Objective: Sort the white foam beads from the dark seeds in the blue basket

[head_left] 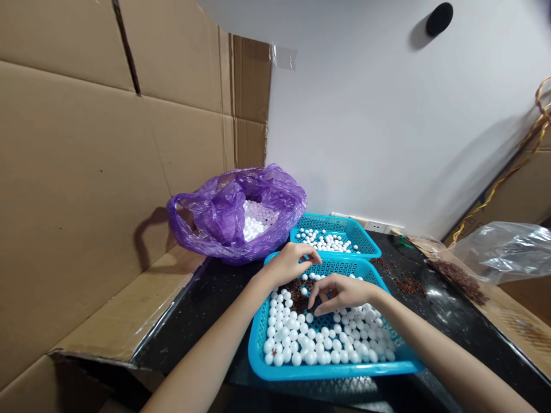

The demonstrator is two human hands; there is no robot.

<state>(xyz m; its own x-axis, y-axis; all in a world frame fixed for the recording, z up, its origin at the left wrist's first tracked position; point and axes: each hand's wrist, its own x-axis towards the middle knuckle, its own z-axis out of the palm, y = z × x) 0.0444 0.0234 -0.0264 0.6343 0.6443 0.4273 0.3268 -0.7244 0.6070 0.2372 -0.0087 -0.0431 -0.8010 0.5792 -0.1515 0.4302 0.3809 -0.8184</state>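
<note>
White balls (327,343) fill much of the near blue plastic basket (340,371), thickest along its front and right. A heap of small dark reddish-brown pieces (297,292) lies among them toward the back left. My left hand (297,261) hovers over the basket's back left part, its fingers bent and apart from the thumb. Lower and to the right, my right hand (338,291) reaches down beside the brown heap with fingers spread and curved. Nothing shows between the fingers of either hand, though some fingertips are partly hidden.
Behind stands a second blue basket (370,248) with fewer white balls. A purple plastic bag (215,244) of white balls sits at its left, near a cardboard wall (77,189). Brown bits (408,285) lie scattered on the black tabletop (451,327); a clear bag (508,252) is at right.
</note>
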